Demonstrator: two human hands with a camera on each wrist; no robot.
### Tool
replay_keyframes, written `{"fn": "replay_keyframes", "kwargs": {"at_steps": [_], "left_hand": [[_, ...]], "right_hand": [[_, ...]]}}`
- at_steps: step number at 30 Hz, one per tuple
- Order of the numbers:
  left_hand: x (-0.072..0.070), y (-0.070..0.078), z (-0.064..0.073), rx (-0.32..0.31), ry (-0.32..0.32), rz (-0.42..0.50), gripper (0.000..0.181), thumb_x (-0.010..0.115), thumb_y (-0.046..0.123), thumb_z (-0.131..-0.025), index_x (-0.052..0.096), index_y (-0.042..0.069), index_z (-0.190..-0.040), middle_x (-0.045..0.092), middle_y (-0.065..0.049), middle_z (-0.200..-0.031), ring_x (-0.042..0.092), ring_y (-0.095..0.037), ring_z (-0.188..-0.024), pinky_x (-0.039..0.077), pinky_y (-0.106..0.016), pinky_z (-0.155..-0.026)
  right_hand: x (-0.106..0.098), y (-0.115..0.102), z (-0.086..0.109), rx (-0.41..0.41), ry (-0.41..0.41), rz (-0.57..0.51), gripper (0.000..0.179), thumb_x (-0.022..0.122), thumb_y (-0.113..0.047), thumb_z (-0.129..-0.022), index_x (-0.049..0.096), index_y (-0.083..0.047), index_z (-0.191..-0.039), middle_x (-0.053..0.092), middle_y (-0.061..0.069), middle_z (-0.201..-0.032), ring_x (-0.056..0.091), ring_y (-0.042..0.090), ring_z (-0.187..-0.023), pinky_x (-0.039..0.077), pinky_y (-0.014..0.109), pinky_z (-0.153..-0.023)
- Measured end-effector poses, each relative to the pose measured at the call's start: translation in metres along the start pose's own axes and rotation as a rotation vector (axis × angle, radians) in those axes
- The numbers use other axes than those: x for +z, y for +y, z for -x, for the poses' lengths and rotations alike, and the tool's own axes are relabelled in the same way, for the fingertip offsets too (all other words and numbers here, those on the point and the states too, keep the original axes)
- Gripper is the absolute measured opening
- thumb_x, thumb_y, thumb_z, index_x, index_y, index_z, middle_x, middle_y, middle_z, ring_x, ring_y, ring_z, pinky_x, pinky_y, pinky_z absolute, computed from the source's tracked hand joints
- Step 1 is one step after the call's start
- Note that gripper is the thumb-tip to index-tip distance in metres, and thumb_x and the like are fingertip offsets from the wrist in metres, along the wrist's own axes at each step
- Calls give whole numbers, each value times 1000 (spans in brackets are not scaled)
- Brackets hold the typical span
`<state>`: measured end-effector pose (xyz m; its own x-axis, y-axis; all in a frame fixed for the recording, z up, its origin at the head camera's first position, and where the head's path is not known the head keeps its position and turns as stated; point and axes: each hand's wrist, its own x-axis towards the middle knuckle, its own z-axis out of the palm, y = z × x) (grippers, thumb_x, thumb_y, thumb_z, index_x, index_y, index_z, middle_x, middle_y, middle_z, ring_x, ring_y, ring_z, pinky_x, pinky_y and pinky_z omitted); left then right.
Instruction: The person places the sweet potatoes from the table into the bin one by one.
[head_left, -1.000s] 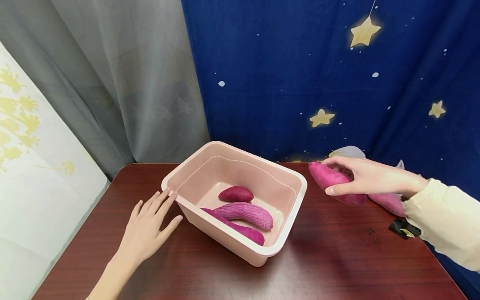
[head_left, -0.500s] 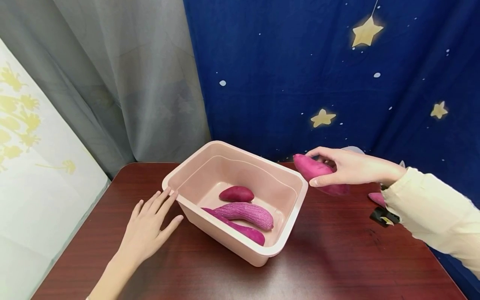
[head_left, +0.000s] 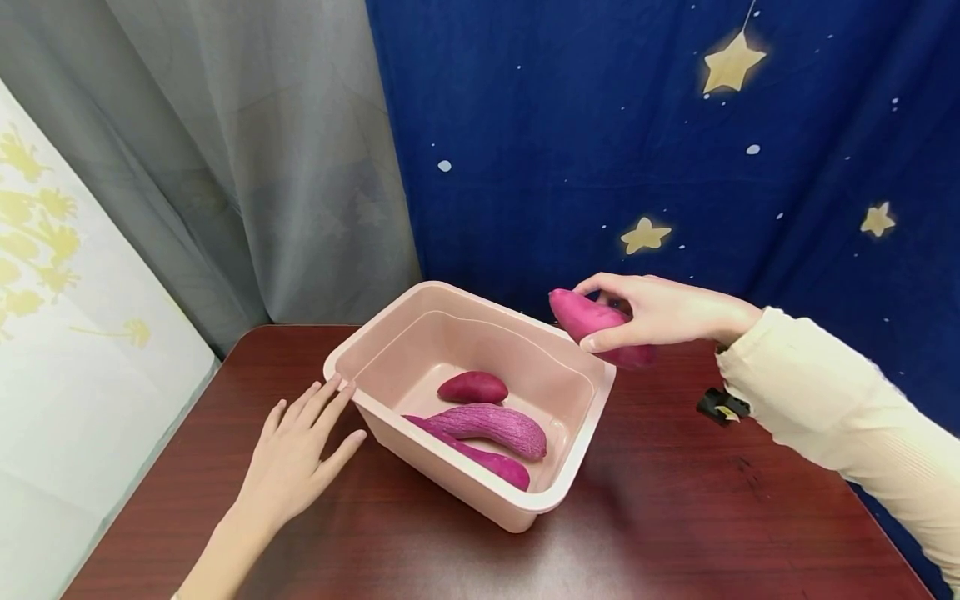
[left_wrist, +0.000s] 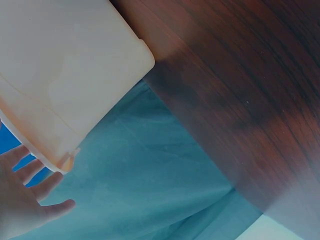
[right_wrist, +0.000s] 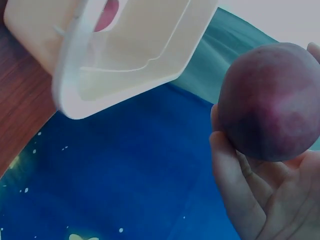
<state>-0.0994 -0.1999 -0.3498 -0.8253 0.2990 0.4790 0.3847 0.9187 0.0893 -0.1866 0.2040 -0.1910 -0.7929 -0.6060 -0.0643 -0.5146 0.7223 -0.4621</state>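
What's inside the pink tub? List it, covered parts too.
Visible inside the pink tub: a short dark purple vegetable, a curved wrinkled one and a long smooth one nearest the front wall. That wall hides the strip just behind it and seemingly the smooth one's lower edge.

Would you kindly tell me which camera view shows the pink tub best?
The head view: the pink tub appears nearly whole there, with three purple vegetables inside. The left wrist view shows only part of it, cut off by the picture's edge; the right wrist view shows one end, with rim and some inner wall.
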Motion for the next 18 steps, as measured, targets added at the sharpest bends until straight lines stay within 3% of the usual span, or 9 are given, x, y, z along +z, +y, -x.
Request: {"fn": "replay_keyframes", "kwargs": {"at_steps": [18], "left_hand": [[1,-1,0,14,17,1,57,55,42,-82,47,10,-128,40,-9,-133,32,-29,-121,20,-53,-94]], "right_hand": [[8,-19,-39,-36,-44,-40,62,69,-46,-71,45,-18,-121,57,1,-95,55,14,-82,45,29,-70]]}}
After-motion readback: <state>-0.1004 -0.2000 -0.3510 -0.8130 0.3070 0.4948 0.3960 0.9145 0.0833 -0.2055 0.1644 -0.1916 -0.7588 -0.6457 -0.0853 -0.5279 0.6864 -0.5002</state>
